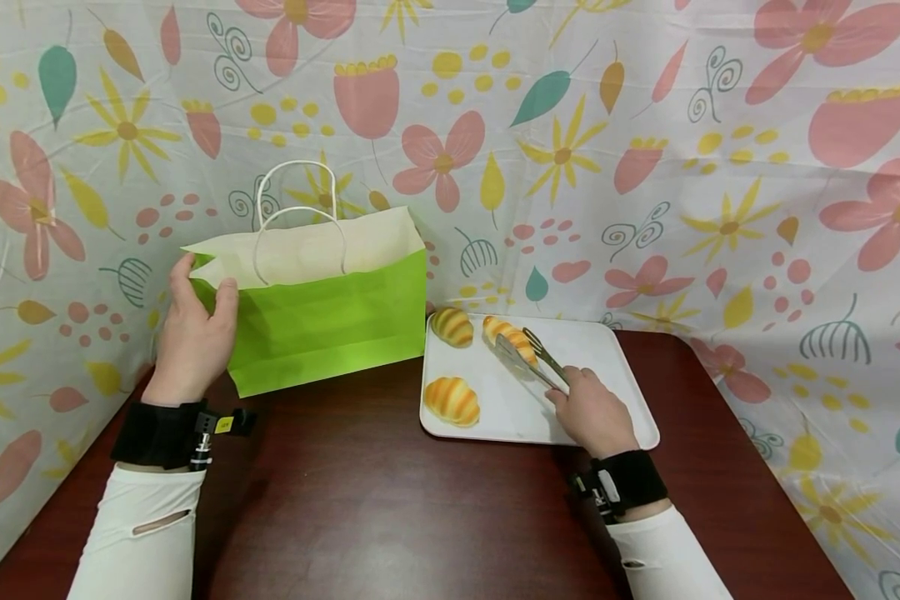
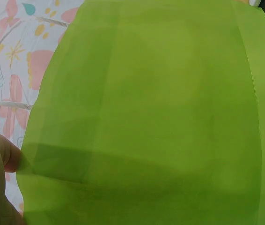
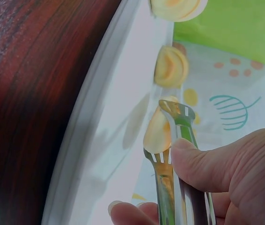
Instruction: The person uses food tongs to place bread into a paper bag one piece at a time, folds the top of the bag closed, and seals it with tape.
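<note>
My left hand point(image 1: 195, 342) grips the left edge of a green paper bag point(image 1: 330, 325), its thumb on the front face. The bag stands upright with a cream inside and two white handles point(image 1: 300, 212); its contents are hidden. In my right hand point(image 1: 596, 412) I hold metal tongs point(image 1: 512, 354). Their slotted tips point(image 3: 184, 112) lie on either side of a striped crescent bread roll point(image 3: 157, 133) over the white tray point(image 1: 600, 350). Two more bread rolls lie on the tray, a darker one point(image 1: 452, 327) at the back left and a lighter one point(image 1: 452, 402) at the front left.
The tray sits right of the bag on a dark red-brown wooden table point(image 1: 390, 517). Behind and at the sides hangs a white curtain point(image 1: 570, 208) with flowers and leaves. The bag's right end stands close against the tray's left rim.
</note>
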The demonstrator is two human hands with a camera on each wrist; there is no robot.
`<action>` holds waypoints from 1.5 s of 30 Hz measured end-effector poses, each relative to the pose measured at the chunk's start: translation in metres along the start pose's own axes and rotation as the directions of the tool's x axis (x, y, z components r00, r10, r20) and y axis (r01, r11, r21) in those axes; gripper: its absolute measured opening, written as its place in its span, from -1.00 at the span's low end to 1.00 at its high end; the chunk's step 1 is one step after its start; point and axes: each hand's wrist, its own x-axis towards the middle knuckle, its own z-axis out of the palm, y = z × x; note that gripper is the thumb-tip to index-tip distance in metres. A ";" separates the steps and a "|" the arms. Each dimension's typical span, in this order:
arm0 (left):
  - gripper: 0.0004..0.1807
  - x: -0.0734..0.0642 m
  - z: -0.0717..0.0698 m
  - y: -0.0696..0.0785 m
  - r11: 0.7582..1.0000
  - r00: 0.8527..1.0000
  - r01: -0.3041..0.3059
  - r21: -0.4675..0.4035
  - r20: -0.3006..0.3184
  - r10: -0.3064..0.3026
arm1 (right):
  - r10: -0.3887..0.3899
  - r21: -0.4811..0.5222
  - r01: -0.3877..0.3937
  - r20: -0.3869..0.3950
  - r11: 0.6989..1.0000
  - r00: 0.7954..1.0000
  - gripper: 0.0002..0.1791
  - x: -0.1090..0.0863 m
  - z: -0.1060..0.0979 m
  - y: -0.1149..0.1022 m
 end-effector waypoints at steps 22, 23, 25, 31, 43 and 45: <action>-0.22 -0.001 0.000 0.001 1.000 1.000 -0.006 -0.014 -0.003 0.006 | -0.054 0.002 0.054 -0.066 0.999 0.996 -0.46 -0.004 -0.014 -0.001; -0.22 -0.001 0.000 0.001 1.000 1.000 -0.007 -0.021 0.000 0.007 | -0.059 0.001 0.059 -0.076 0.998 0.995 -0.47 -0.004 -0.014 -0.001; -0.21 -0.001 0.000 0.001 0.999 1.000 -0.007 -0.033 0.007 0.007 | -0.070 -0.002 0.070 -0.096 0.998 0.993 -0.48 -0.005 -0.016 -0.002; -0.20 -0.002 -0.001 0.001 1.000 1.000 -0.002 -0.030 0.017 0.003 | -0.091 -0.014 0.090 -0.141 0.996 0.986 -0.49 -0.005 -0.018 -0.003; -0.19 -0.002 0.000 0.001 0.999 1.000 0.002 -0.035 0.013 -0.002 | -0.115 -0.025 0.112 -0.206 0.993 0.972 -0.54 -0.007 -0.021 -0.005; -0.18 -0.002 0.000 0.001 0.999 1.000 0.004 -0.036 0.011 -0.004 | -0.115 -0.022 0.113 -0.208 0.993 0.971 -0.54 -0.007 -0.022 -0.006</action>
